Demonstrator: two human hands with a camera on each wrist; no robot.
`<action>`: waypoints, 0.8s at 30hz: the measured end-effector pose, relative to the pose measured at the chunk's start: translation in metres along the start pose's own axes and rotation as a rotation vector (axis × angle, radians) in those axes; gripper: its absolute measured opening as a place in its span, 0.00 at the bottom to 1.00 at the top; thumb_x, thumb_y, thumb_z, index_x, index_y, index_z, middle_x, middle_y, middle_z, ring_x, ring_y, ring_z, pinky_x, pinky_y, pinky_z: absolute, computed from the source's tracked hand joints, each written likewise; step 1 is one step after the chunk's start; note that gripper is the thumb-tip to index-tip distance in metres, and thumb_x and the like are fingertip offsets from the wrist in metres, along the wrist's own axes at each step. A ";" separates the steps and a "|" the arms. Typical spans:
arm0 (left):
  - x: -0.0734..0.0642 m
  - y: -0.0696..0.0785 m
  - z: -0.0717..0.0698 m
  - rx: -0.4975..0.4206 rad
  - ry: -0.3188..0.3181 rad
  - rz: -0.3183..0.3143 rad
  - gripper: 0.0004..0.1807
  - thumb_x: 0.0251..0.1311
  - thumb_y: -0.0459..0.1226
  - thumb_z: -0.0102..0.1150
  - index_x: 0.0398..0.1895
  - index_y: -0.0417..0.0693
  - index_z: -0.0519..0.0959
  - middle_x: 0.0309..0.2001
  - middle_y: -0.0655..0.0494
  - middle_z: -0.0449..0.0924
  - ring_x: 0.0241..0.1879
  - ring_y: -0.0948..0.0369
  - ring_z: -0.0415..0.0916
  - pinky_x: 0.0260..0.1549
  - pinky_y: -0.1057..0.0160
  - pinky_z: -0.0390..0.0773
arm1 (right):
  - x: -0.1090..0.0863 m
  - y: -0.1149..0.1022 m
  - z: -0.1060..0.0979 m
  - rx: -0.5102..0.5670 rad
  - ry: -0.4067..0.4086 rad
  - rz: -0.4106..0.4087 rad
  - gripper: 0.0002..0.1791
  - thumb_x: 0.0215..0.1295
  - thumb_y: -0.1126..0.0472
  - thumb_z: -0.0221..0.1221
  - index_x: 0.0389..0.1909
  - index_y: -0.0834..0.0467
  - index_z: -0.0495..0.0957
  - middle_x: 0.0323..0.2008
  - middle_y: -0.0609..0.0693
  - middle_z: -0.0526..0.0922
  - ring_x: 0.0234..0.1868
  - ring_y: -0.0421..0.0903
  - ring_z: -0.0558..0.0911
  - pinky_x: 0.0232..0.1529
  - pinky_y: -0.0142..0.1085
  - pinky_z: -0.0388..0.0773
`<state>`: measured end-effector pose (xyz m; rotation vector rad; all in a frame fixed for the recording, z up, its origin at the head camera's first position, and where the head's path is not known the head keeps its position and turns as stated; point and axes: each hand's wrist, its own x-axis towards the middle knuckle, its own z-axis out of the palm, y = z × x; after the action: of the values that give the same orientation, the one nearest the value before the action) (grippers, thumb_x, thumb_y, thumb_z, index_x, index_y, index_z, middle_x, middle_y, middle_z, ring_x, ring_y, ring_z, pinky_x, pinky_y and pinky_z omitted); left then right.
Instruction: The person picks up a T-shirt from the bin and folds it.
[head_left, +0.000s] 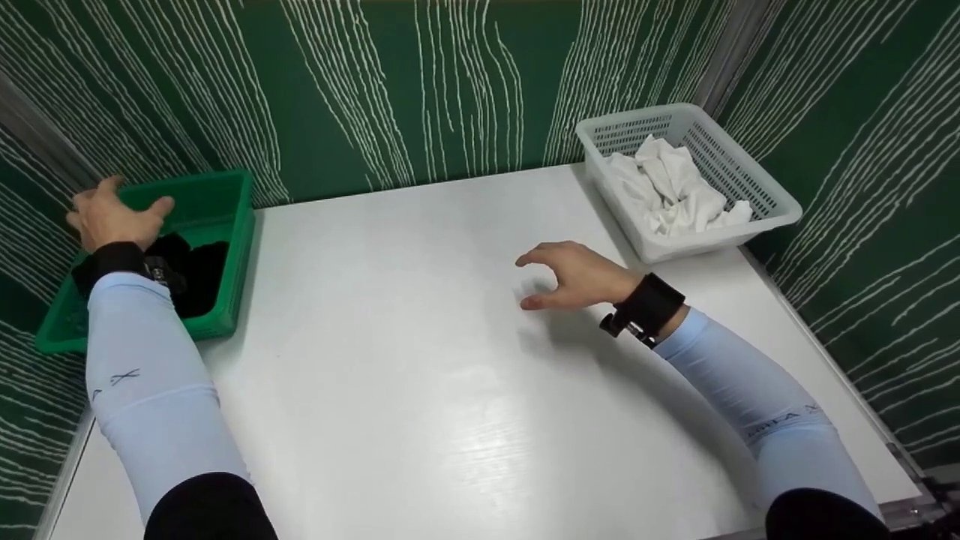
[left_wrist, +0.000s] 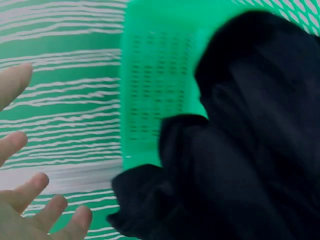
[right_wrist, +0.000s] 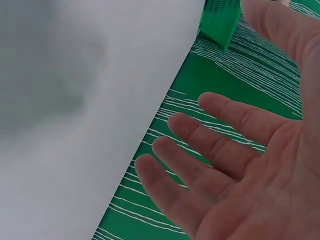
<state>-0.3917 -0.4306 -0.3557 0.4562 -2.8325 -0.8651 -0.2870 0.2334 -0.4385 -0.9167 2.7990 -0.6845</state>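
Note:
My left hand [head_left: 116,217] hovers over the back of a green plastic basket [head_left: 241,255], its fingers spread and nothing in them. Black cloth [head_left: 202,277] lies bunched inside that basket; the left wrist view shows the dark folds [left_wrist: 240,135] beside the fingers, apart from them. Above the right half of the white table, my right hand [head_left: 581,277] hangs with thumb and fingers apart. In the right wrist view the palm of this hand [right_wrist: 240,160] faces the camera and holds nothing.
A white perforated basket [head_left: 772,206] with crumpled white cloth [head_left: 675,187] stands at the table's back right. The white table [head_left: 390,337] stretches between the two baskets. Green walls with white streaks [head_left: 480,90] border its back and sides.

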 end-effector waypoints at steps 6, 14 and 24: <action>-0.013 -0.014 0.000 0.235 -0.310 -0.078 0.68 0.72 0.64 0.63 0.92 0.37 0.32 0.83 0.07 0.24 0.80 0.12 0.29 0.79 0.12 0.43 | -0.001 -0.001 0.003 0.004 -0.012 -0.009 0.40 0.66 0.42 0.76 0.72 0.60 0.82 0.68 0.59 0.88 0.72 0.63 0.85 0.77 0.59 0.78; -0.048 -0.006 0.007 0.415 -0.655 -0.060 0.73 0.72 0.66 0.65 0.87 0.30 0.26 0.80 0.04 0.29 0.79 0.13 0.41 0.81 0.16 0.53 | -0.002 0.002 0.008 0.007 -0.049 -0.024 0.39 0.67 0.42 0.76 0.71 0.61 0.83 0.67 0.62 0.88 0.71 0.64 0.85 0.77 0.62 0.77; -0.063 -0.014 0.041 0.476 -0.567 -0.047 0.50 0.77 0.47 0.52 0.85 0.19 0.45 0.76 0.00 0.43 0.72 0.11 0.50 0.72 0.18 0.55 | 0.000 0.006 0.009 0.036 -0.078 -0.040 0.37 0.67 0.43 0.76 0.70 0.61 0.84 0.65 0.62 0.89 0.69 0.65 0.86 0.75 0.62 0.77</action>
<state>-0.3378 -0.4001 -0.4004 0.3728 -3.5811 -0.3453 -0.2881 0.2344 -0.4494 -0.9741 2.6986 -0.6863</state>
